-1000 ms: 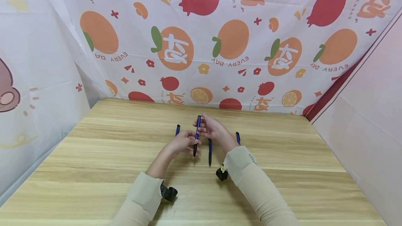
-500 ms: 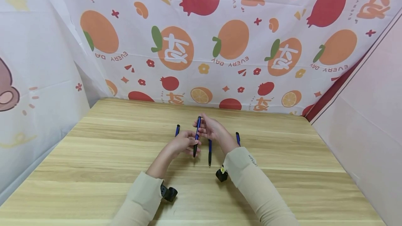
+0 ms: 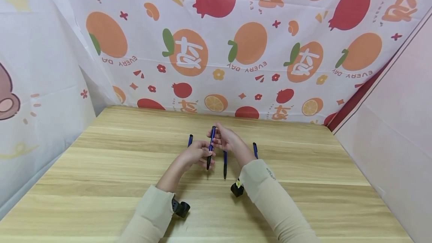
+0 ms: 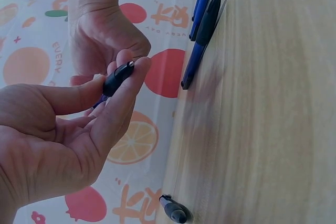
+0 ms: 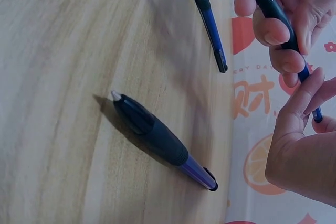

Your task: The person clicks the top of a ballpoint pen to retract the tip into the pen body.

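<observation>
A blue ballpoint pen (image 3: 211, 141) with a black grip is held aslant above the table between both hands. My left hand (image 3: 195, 153) pinches its black grip (image 4: 116, 80) between thumb and fingers, tip toward me. My right hand (image 3: 227, 138) holds the blue upper end with thumb and fingertips; in the right wrist view, its fingers (image 5: 305, 98) lie against the barrel. Below the hands, a second blue pen (image 3: 225, 166) lies on the table, its upper part hidden behind the right hand.
A third pen (image 3: 190, 140) lies left of the held one, partly covered by the left hand. Another pen (image 3: 255, 150) lies by the right forearm. The wooden table (image 3: 118, 183) meets a fruit-print cloth (image 3: 216, 81) at the back.
Both hands keep their hold on the pen. The pen's tip has dipped very slightly toward me; the other pens lie where they were.
</observation>
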`<state>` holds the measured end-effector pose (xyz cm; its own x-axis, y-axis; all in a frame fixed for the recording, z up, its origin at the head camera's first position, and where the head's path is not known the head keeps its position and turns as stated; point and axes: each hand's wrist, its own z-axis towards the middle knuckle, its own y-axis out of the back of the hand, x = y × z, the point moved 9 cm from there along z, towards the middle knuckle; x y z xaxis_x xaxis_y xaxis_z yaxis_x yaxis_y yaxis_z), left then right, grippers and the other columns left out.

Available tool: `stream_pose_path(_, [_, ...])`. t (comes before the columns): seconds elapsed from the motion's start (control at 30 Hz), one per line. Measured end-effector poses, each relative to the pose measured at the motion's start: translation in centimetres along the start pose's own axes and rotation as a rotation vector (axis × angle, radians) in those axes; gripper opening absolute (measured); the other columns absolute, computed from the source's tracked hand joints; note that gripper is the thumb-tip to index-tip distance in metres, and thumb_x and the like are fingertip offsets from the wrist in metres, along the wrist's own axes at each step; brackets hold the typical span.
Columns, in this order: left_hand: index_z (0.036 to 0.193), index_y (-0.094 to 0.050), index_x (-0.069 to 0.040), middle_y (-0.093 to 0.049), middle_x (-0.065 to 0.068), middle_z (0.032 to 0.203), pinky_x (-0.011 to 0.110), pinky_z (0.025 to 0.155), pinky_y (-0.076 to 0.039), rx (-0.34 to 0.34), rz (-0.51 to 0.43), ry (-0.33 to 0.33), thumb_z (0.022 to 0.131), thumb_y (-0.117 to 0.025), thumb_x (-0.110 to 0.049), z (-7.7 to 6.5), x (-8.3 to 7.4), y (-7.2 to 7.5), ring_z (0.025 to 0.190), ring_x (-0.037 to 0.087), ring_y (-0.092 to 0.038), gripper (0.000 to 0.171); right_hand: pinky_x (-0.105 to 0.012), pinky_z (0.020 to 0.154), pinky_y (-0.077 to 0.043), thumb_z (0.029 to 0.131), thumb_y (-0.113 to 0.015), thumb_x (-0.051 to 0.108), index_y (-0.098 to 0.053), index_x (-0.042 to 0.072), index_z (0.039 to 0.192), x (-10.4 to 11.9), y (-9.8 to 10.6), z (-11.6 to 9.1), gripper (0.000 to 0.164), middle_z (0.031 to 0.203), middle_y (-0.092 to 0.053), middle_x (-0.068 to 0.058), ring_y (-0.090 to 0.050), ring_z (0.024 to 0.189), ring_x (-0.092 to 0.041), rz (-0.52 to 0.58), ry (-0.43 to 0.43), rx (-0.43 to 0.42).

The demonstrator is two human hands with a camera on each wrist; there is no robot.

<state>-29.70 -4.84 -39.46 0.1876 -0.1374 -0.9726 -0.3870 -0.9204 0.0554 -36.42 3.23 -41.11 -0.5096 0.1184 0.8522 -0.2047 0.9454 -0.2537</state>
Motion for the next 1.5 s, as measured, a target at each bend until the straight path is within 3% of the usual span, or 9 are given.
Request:
stream_pose_path(0.5, [0.114, -0.043, 0.013, -0.057, 0.026, 0.106, 0.035, 0.063, -0.054, -0.003, 0.004, -0.016, 0.095, -0.041, 0.002, -0.1, -0.08, -0.13, 0.09, 0.036, -0.061, 0.022, -0.018, 0.049, -0.049, 0.097, -0.042, 0.032, -0.057, 0.005, 0.084, -0.03, 0.03, 0.05, 0.033, 0.073, -0.063, -0.001, -0.049, 0.047, -0.004, 0.011, -0.006, 0.015])
stream_pose_path(0.9, [0.116, -0.041, 0.015, -0.056, 0.028, 0.107, 0.033, 0.061, -0.053, 0.004, 0.019, -0.015, 0.094, -0.041, 0.003, -0.09, 0.09, -0.37, 0.091, 0.038, -0.061, 0.024, -0.018, 0.05, -0.05, 0.098, -0.04, 0.035, -0.055, 0.003, 0.092, -0.25, 0.13, -0.22, 0.036, 0.075, -0.063, -0.002, -0.05, 0.047, -0.005, 0.003, -0.028, 0.015])
stream_pose_path(1.5, [0.116, -0.041, 0.015, -0.056, 0.028, 0.107, 0.034, 0.062, -0.054, 0.007, 0.029, -0.014, 0.094, -0.041, 0.003, -0.06, 0.02, -0.18, 0.09, 0.037, -0.061, 0.025, -0.018, 0.049, -0.049, 0.095, -0.044, 0.039, -0.056, 0.007, 0.085, -0.27, 0.44, 0.14, 0.035, 0.074, -0.064, 0.0, -0.05, 0.047, -0.006, -0.023, -0.046, 0.0])
